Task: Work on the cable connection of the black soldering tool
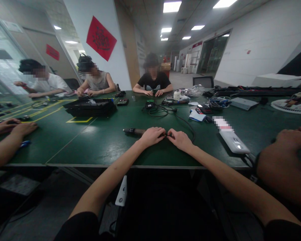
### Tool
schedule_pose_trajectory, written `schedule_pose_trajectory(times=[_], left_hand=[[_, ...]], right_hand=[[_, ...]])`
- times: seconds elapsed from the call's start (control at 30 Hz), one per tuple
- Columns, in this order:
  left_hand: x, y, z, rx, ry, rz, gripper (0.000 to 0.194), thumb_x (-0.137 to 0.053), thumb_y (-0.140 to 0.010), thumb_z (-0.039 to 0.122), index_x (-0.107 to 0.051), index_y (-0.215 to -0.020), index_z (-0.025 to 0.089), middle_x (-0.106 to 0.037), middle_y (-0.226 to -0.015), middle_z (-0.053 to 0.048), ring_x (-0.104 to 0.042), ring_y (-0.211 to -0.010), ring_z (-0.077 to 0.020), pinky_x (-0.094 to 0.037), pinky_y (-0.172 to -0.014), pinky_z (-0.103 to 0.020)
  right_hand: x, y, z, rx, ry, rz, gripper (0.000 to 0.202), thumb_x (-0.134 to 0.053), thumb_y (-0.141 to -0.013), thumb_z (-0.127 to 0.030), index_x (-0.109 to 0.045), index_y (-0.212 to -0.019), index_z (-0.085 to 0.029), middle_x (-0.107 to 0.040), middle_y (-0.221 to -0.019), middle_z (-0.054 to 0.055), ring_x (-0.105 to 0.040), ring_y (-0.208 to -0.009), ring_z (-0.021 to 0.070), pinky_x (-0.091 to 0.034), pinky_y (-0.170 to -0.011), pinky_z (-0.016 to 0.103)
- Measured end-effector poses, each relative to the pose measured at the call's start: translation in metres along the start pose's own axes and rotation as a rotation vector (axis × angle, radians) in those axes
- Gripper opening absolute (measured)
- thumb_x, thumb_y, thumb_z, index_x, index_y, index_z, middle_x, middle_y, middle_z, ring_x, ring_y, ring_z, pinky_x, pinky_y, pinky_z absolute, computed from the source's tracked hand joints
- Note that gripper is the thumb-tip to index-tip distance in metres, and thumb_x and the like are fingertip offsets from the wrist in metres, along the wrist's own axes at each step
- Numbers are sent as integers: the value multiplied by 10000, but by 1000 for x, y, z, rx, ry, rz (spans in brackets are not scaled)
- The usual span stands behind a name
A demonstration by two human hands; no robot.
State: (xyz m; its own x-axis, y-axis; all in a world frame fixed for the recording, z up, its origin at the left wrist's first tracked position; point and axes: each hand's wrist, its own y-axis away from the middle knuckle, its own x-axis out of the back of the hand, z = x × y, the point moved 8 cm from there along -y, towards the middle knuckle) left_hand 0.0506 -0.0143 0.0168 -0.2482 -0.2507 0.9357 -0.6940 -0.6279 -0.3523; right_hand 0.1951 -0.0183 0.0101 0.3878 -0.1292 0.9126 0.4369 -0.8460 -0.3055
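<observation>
Broad green tabletop (102, 149): smooth, semi-gloss, ceiling light smears on it; base material unclear
Brown-and-black cylindrical tool (130, 131): looks like hard plastic, low sheen; tip too small to tell
Thin black cable (193, 132): rubbery jacket, matt
White oblong device (234, 142): smooth plastic look, glossy
Black shallow tray (90, 112): plastic look, mostly matt
Clear crumpled bag (197, 90): thin plastic film, shiny, wrinkled
Red diamond sign (101, 38): paper look, flat
Black sleeve (77, 227): soft cloth, matt
</observation>
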Motion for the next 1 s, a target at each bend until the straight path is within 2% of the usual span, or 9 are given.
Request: schedule_pose_trajectory(times=[0.1,0.27,0.43,0.57,0.7,0.87,1.0], left_hand=[[-2,-1,2,-34,-2,0,174,-567,-1024,341,-605,-1170,254,-711,-1106,-43,-673,-1040,-230,-493,-910,-370],[0,-1,-1,19,-1,-2,196,-563,-1027,376,-618,-1156,238,-710,-1048,-53,-674,-991,-236,-500,-890,-378],[-1,1,3,-27,5,-16,199,-558,-1018,312,-616,-1199,254,-716,-1115,-51,-666,-1055,-232,-490,-932,-374],[-6,-4,-3,37,-28,2,177,-567,-1032,375,-616,-1147,250,-712,-1040,-47,-666,-997,-232,-487,-899,-362],[-4,-3,0,0,-26,1,196,-561,-1036,393,-608,-1157,245,-711,-1065,-48,-663,-1013,-233,-484,-900,-367],[1,2,3,-33,21,-20,214,-570,-1002,307,-604,-1206,253,-711,-1134,-52,-665,-1072,-234,-491,-937,-377],[-3,-1,-2,17,16,-9,164,-557,-1027,335,-600,-1158,247,-715,-1072,-42,-671,-1023,-233,-493,-906,-375]], right_hand=[[0,0,1,-2,-3,4,161,-599,-1032,-360,-638,-1148,-255,-712,-851,10,-641,-744,173,-342,-654,262],[-2,0,1,-17,-6,-3,180,-600,-1030,-368,-647,-1163,-257,-717,-856,12,-648,-752,177,-350,-655,263],[-2,0,2,-20,1,-10,177,-596,-1033,-367,-645,-1165,-260,-721,-867,15,-654,-762,179,-352,-657,260],[-2,0,2,-11,11,4,172,-602,-1031,-369,-642,-1159,-261,-724,-879,19,-649,-758,179,-353,-656,262],[-1,0,2,-10,7,7,163,-601,-1032,-363,-640,-1150,-257,-721,-877,18,-645,-755,177,-353,-659,260],[-1,0,2,-4,-11,2,173,-590,-1036,-373,-638,-1156,-257,-710,-861,14,-642,-745,175,-353,-655,259],[-1,0,1,0,-3,8,174,-596,-1036,-378,-637,-1153,-256,-711,-865,18,-645,-751,177,-349,-653,261]])
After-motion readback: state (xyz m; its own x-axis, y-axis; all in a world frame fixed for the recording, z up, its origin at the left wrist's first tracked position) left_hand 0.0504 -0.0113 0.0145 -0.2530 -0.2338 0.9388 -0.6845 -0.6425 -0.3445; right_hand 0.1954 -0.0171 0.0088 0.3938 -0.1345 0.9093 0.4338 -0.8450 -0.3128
